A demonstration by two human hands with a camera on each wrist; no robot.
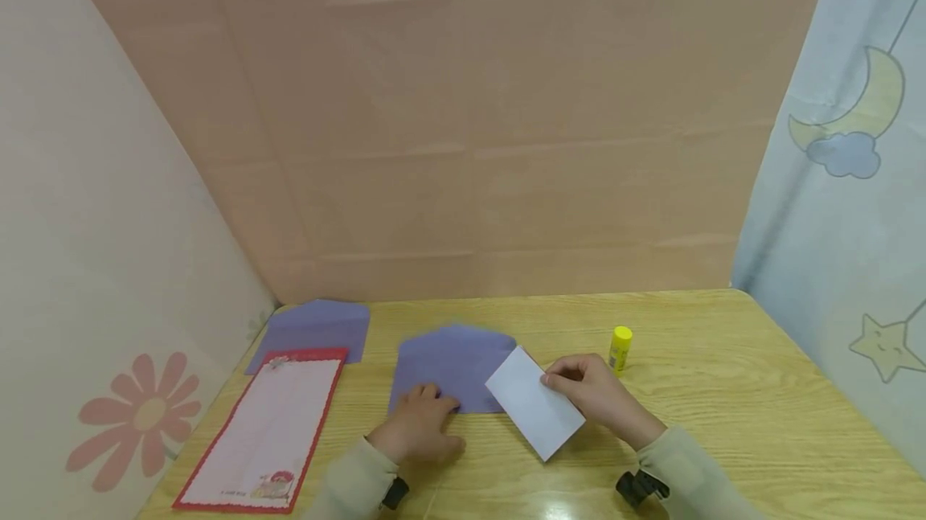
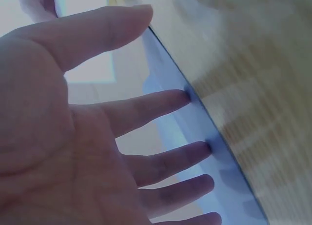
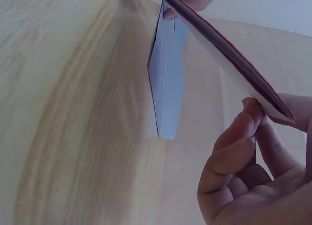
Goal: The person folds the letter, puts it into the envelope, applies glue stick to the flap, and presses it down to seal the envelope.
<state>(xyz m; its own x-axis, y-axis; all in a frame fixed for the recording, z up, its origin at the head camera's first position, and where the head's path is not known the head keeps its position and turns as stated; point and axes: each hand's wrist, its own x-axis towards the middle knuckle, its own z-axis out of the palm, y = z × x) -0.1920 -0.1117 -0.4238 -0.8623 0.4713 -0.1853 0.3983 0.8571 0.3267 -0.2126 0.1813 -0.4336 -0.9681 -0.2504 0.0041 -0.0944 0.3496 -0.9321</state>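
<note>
A purple envelope (image 1: 463, 355) lies on the table with its flap toward the back. My left hand (image 1: 419, 427) rests its fingertips on the front part of the envelope. In the left wrist view the fingers of this hand (image 2: 92, 122) are spread and nearly straight, tips at the envelope's edge. To the right, my right hand (image 1: 596, 395) pinches a folded sheet of paper (image 1: 535, 403) between thumb and fingers, white side up, overlapping the envelope's right corner. The right wrist view shows the folded paper (image 3: 234, 59) edge-on, with red along its layered edge.
On the left lies a red-bordered letter sheet (image 1: 264, 431) with small printed drawings. Behind it is a second purple envelope (image 1: 318, 327). A yellow glue stick (image 1: 620, 347) stands upright beyond my right hand. The wooden table (image 1: 723, 391) meets a brown backdrop (image 1: 470, 182).
</note>
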